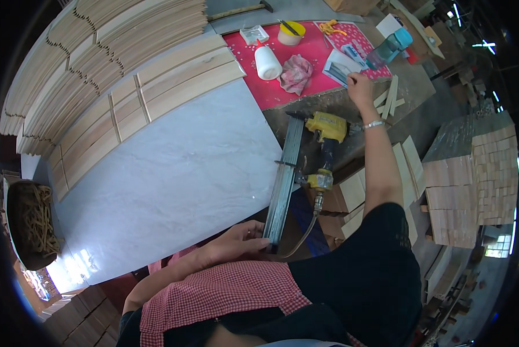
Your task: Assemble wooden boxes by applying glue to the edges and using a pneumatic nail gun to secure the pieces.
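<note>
A yellow and black nail gun (pixel 327 126) lies on its side at the right edge of the table, its long silver magazine (pixel 286 173) pointing toward me. My left hand (pixel 245 240) is closed round the near end of that magazine, thumb and fingers on its sides. Farther off, my right hand (pixel 360 89) reaches to a small open white box (pixel 341 65) with greyish contents. Its fingers are pinched at the box's near corner; what they hold, if anything, is too small to tell. An air hose (pixel 306 234) runs from the gun's metal fitting toward me.
Wooden slats (pixel 106 43) stand stacked at the left, beside grooved panels (pixel 132 107) on the white marbled tabletop (pixel 184 156). A white glue bottle (pixel 267 63), crumpled cloth (pixel 296 74), yellow-lidded tub (pixel 291 33) and blue-capped bottle (pixel 389 49) stand behind. A hammer (pixel 239 10) lies farthest.
</note>
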Demonstrator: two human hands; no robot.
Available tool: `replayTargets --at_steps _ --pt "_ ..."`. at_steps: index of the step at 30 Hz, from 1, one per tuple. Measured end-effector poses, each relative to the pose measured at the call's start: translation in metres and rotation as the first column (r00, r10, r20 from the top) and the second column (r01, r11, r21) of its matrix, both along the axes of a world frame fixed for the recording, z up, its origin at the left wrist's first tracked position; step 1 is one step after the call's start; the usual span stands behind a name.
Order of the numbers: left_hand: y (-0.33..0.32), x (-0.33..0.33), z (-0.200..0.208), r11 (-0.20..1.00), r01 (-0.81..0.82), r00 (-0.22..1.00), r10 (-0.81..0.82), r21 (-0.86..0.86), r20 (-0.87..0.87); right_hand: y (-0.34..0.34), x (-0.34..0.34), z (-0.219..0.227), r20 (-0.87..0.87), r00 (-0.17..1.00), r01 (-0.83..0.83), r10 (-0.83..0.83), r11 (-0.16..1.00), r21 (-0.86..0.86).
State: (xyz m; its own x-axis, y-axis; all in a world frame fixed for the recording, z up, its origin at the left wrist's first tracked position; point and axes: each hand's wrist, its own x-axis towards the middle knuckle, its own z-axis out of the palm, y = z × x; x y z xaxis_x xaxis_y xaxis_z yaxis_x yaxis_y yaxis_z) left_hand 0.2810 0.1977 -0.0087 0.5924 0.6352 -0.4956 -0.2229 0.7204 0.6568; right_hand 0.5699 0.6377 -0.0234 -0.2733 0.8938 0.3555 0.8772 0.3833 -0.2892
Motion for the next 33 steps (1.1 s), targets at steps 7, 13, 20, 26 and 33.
replayTargets --at_steps 7,13,20,26,33 --pt "0.007 -0.006 -0.008 0.995 0.095 0.995 -0.094 0.03 -0.03 0.137 0.055 -0.067 0.453 0.888 0.189 -0.081 0.962 -0.199" --pt "0.002 -0.002 -0.027 0.999 0.031 1.0 -0.031 0.016 0.002 0.068 -0.001 -0.02 0.375 0.927 0.077 0.02 0.967 -0.242" --pt "0.014 0.001 -0.009 0.993 0.113 0.99 -0.115 -0.023 -0.086 0.072 0.021 -0.005 0.164 0.98 0.169 -0.115 0.916 -0.364" --pt "0.015 0.004 -0.011 0.989 0.146 0.983 -0.147 -0.023 -0.11 0.065 0.023 -0.006 0.052 0.984 0.18 -0.173 0.933 -0.312" --pt "0.012 0.01 -0.006 0.994 0.11 0.988 -0.111 -0.015 -0.106 0.059 0.028 -0.007 0.197 0.968 0.21 -0.158 0.936 -0.282"
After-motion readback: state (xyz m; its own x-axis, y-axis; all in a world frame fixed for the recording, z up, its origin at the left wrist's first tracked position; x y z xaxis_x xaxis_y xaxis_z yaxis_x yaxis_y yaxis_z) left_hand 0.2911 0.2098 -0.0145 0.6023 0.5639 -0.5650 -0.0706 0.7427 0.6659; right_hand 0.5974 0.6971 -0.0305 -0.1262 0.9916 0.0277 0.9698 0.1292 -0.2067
